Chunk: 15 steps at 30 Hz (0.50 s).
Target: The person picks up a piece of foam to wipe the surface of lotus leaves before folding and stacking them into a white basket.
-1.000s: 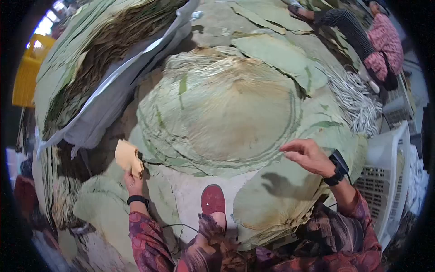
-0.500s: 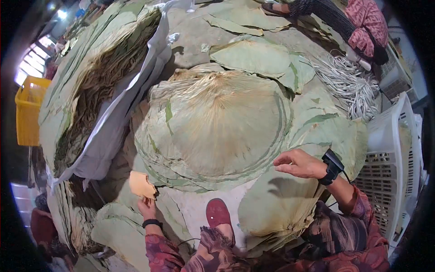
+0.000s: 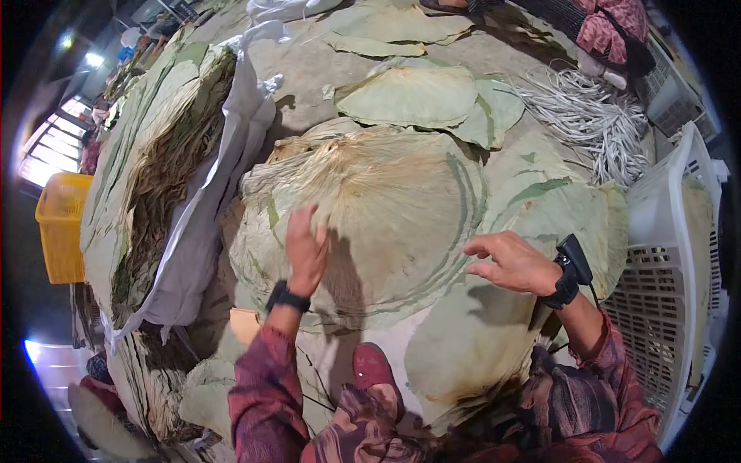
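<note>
A broad stack of dried lotus leaves [image 3: 401,224], pale green with a tan, wrinkled centre, lies on the floor before me. Above its left part hovers my left hand [image 3: 307,251], open with fingers stretched out and casting a shadow on the top leaf. My right hand [image 3: 511,262] is at the stack's right edge, empty, thumb and fingers apart. Under it spreads another dried leaf [image 3: 463,347] close to my knee. A peach-coloured flat piece [image 3: 245,326] rests beside my left forearm, partly covered by the sleeve.
At left, a white sack [image 3: 193,255] holds a tall pile of folded leaves [image 3: 158,170], with a yellow crate [image 3: 63,224] beyond. White strips [image 3: 590,116] lie back right, near a seated person [image 3: 610,31]. A white plastic basket [image 3: 656,285] stands at right.
My left hand has let go of the peach-coloured piece and moved up and right over the leaf stack. My right hand stays nearly in place. The view has shifted slightly.
</note>
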{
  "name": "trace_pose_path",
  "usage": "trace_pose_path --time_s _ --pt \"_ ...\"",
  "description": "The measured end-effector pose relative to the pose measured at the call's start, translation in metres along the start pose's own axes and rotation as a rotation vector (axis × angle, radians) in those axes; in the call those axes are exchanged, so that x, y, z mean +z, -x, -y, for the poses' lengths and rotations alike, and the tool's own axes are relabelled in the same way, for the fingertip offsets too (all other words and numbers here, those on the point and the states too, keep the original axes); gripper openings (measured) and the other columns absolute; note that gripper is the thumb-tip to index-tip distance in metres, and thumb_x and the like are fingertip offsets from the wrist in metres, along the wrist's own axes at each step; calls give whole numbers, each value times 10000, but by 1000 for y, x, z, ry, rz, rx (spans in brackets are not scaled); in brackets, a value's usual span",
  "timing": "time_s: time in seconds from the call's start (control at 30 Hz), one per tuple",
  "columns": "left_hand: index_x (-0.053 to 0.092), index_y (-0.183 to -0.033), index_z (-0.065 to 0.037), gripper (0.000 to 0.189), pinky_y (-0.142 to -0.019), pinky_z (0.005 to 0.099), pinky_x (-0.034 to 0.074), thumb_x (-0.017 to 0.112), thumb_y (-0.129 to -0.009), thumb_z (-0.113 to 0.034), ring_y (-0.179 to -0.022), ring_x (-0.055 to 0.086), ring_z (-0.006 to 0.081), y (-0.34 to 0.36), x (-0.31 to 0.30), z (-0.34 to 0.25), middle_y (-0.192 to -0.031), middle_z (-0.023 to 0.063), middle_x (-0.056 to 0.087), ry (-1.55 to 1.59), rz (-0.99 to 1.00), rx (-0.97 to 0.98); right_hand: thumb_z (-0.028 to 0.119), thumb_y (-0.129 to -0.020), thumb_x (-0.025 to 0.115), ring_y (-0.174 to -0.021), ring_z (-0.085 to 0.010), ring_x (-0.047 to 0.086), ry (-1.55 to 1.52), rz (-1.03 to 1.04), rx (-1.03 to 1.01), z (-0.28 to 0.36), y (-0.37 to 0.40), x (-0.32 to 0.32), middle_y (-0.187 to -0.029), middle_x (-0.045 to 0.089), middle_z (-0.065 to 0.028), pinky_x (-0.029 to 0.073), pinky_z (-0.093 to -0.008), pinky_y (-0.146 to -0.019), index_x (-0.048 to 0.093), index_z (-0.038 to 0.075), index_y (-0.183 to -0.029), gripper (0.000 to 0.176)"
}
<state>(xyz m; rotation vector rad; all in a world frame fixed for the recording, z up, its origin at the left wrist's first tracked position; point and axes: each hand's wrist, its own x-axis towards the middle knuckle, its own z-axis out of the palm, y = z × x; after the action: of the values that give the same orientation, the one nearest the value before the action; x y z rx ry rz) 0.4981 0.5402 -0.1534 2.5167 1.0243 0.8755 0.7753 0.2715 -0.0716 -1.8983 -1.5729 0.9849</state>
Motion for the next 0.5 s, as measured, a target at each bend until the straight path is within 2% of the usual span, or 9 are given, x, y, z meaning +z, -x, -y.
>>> trace_pose_path --time_s 0.03,0.07,0.13,0.17,0.23,0.3,0.4,0.47,0.5 --pt "591 -1161 -12 371 -849 442 474 702 -829 -137 -988 568 388 -15 15 -3 -1036 197 587 -61 13 69 302 -880 661 -977 -364 644 -6 3 10 -4 4 -3 -1007 684 -208 495 -435 -859 645 -6 -1101 379" --pt "591 -1161 -12 371 -849 442 474 702 -829 -137 -988 568 388 -25 29 -4 -1036 197 587 -54 27 66 304 -879 662 -988 -362 641 26 -8 38 -9 7 -7 -1021 682 -206 493 -435 -863 640 -3 -1106 382" --pt "561 -1182 -37 459 -839 442 468 753 -786 -166 -1008 546 363 -40 57 -8 -1041 176 560 -323 134 38 301 -874 665 -973 -365 646 49 -54 90 -24 14 -14 -1008 687 -202 496 -439 -854 646 -2 -1094 374" --pt "561 -1182 -37 459 -839 442 468 753 -786 -166 -1008 546 363 -43 66 -12 -1041 176 560 -312 147 42 301 -874 665 -973 -365 646 46 -55 108 -30 17 -18 -1008 687 -202 496 -439 -854 646 -2 -1094 374" --pt "543 -1171 -50 490 -842 445 460 777 -753 -155 -1015 532 353 -42 78 -15 -1043 163 544 -386 77 6 301 -872 666 -942 -367 656 57 -107 142 -35 22 -29 -977 694 -202 507 -438 -830 659 -9 -1063 364" --pt "550 -1144 -55 469 -850 447 457 777 -744 -142 -1025 538 345 -41 87 -18 -1051 155 552 -345 76 -39 299 -871 666 -911 -359 672 47 -124 144 -36 26 -34 -959 698 -205 520 -430 -802 667 -19 -1041 360" --pt "558 -1118 -64 451 -849 446 456 777 -729 -127 -1025 540 344 -44 87 -15 -1063 153 550 -375 15 18 284 -874 664 -907 -346 682 9 -88 158 -38 23 -34 -972 697 -212 527 -422 -793 665 -27 -1044 355" --pt "580 -1033 -59 347 -810 450 463 743 -728 -83 -936 566 358 -46 84 -18 -953 152 563 -279 -23 -29 269 -878 664 -894 -341 689 -19 -72 194 -35 22 -31 -967 698 -212 531 -422 -790 665 -28 -1053 345" --pt "580 -1033 -59 347 -810 450 463 743 -728 -83 -936 566 358 -45 81 -20 -953 152 563 -282 -26 -30 269 -878 664 -894 -341 689 -18 -71 190 -34 23 -31 -967 698 -212 531 -422 -790 665 -28 -1053 345"
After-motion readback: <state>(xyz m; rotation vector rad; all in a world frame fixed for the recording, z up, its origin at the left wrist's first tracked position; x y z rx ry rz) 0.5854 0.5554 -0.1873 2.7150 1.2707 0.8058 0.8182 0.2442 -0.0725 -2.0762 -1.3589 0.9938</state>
